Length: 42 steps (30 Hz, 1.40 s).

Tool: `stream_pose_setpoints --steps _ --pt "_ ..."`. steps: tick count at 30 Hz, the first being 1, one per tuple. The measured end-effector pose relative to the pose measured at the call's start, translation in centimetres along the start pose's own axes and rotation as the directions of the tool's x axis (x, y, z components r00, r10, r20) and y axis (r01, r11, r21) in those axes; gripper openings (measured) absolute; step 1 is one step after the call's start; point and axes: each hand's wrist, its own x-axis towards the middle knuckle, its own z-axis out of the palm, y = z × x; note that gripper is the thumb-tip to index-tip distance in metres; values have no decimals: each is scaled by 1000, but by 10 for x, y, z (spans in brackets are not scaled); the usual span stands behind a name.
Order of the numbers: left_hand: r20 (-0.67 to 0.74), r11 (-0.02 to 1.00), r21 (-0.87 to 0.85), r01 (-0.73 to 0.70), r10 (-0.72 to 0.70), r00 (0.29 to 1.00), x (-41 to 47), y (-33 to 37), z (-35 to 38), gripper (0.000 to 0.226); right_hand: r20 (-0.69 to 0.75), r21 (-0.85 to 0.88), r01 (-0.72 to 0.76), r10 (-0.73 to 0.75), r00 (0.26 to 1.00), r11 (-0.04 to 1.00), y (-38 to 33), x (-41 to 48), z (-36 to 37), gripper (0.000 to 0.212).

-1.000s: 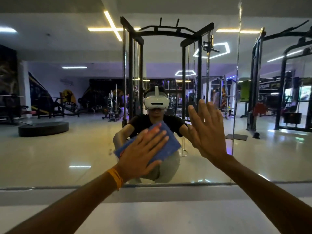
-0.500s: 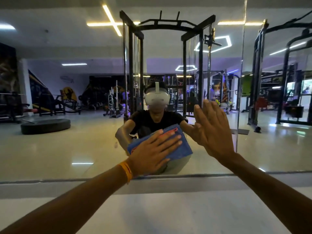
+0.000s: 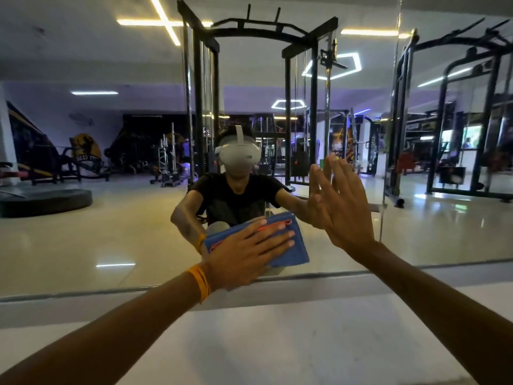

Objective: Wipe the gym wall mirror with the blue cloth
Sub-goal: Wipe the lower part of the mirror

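Note:
The gym wall mirror (image 3: 116, 223) fills the view ahead, its bottom edge just above a pale ledge. A folded blue cloth (image 3: 294, 245) with an orange trim lies flat on the glass low in the middle. My left hand (image 3: 247, 254), an orange band on its wrist, presses the cloth against the mirror with straight fingers. My right hand (image 3: 344, 207) rests flat on the glass just right of and above the cloth, fingers spread upward. The cloth's lower left part is hidden under my left hand.
A vertical seam (image 3: 390, 151) between mirror panels runs just right of my right hand. A pale ledge (image 3: 277, 337) lies below the mirror. The glass reflects a black cable rack (image 3: 200, 107), other gym machines and a shiny floor.
My left hand has slid the cloth to the right and slightly down along the mirror, close under my right hand. My right hand has stayed flat on the glass.

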Motion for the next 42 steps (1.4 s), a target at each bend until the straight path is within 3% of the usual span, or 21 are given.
stream_pose_setpoints --steps 2,4,6,8,10,12,15,17,21,22,25,27,29,31,33,34,35,37,38,40,42 --pt "-114 996 30 85 -81 990 14 -29 -20 61 -40 19 -26 27 999 999 -8 1 -3 82" --pt "-255 941 -35 338 -335 907 28 -61 -41 62 -57 38 -57 59 997 998 -10 1 -5 86" --pt "-208 865 -74 497 -501 840 28 -74 -38 64 -52 22 -55 56 997 998 -7 0 -2 83" --pt "-142 904 -65 422 -427 893 15 -43 -19 65 -35 3 -51 51 998 999 -3 -5 2 75" --pt "-63 986 -65 151 -155 986 -5 3 4 70 -24 8 -54 54 998 999 -2 -7 4 73" --pt "-7 999 -42 0 -1 1000 -16 23 12 76 -13 18 -57 58 998 998 -3 -9 3 76" --pt "-62 987 -39 158 -161 985 -9 -11 -2 65 -21 -16 -54 53 998 998 -4 -9 0 78" --pt "-147 921 -31 389 -390 909 1 -56 -20 60 -57 -50 -18 15 998 999 -9 -4 -3 86" --pt "-198 665 -197 721 -747 635 17 -102 -42 65 -116 -38 51 -55 992 998 -29 16 -5 83" --pt "-181 663 -198 722 -749 637 18 -90 -41 64 -105 -30 70 -73 992 997 -32 23 -4 80" --pt "-121 900 -71 429 -435 892 1 -60 -31 63 -25 -68 139 -141 990 988 -38 42 3 70" --pt "-126 926 -78 370 -377 917 -4 -93 -35 62 -16 -61 125 -127 992 990 -41 55 4 71" --pt "-189 786 -170 594 -618 763 5 -153 -57 63 -37 -63 128 -131 991 990 -50 70 0 78" --pt "-215 535 -281 797 -844 491 13 -218 -84 65 -99 -53 140 -145 984 989 -55 86 -4 82" --pt "-200 377 -310 873 -923 328 18 -254 -101 70 -138 -78 128 -138 981 989 -54 102 -4 76" --pt "-199 391 -274 879 -917 346 21 -252 -102 73 -133 -100 115 -128 983 988 -53 108 -2 70" --pt "-215 482 -209 851 -871 441 24 -238 -98 76 -133 -117 102 -118 984 988 -51 114 1 65" --pt "-227 791 -90 606 -608 760 17 -196 -81 78 -135 -108 83 -97 986 991 -48 124 8 61" --pt "-193 886 -51 460 -461 866 8 -184 -74 74 -124 -93 71 -82 989 993 -49 130 11 60" --pt "-139 918 0 397 -393 909 -2 -209 -62 70 -115 -91 53 -64 991 994 -50 140 16 60" --pt "-158 781 -33 623 -620 769 1 -257 -72 75 -126 -87 29 -40 991 996 -52 145 18 59"
